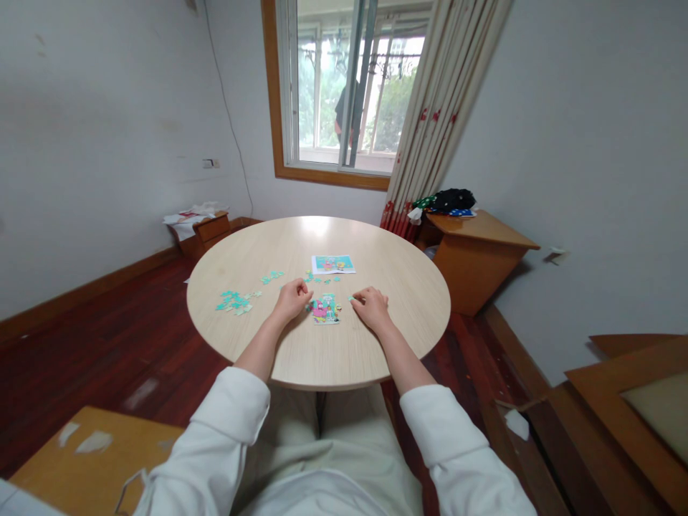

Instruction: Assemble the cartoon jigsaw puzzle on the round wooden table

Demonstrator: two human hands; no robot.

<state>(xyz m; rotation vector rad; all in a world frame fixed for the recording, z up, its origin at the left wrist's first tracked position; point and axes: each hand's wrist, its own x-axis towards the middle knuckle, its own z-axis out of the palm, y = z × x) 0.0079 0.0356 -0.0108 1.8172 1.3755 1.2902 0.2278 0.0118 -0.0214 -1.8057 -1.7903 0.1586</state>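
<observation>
Between my hands lies a partly joined jigsaw puzzle (pixel 325 311) with pink, teal and yellow cartoon figures. My left hand (pixel 293 299) rests at its upper left, fingers curled and closed; whatever they may hold is hidden. To the puzzle's right, my right hand (pixel 372 307) pinches a small teal puzzle piece (pixel 351 298) between thumb and finger, apart from the joined part. Behind the puzzle is a printed picture sheet (pixel 334 264) with similar figures. A pile of loose teal pieces (pixel 234 302) lies at the left of the table.
The round pale wooden table (pixel 413 287) stands before me. More loose pieces (pixel 272 276) lie behind my left hand, with others just in front of the sheet. A wooden desk (pixel 484 244) bearing cloths stands at the back right, and a wooden cabinet (pixel 97 466) at the lower left.
</observation>
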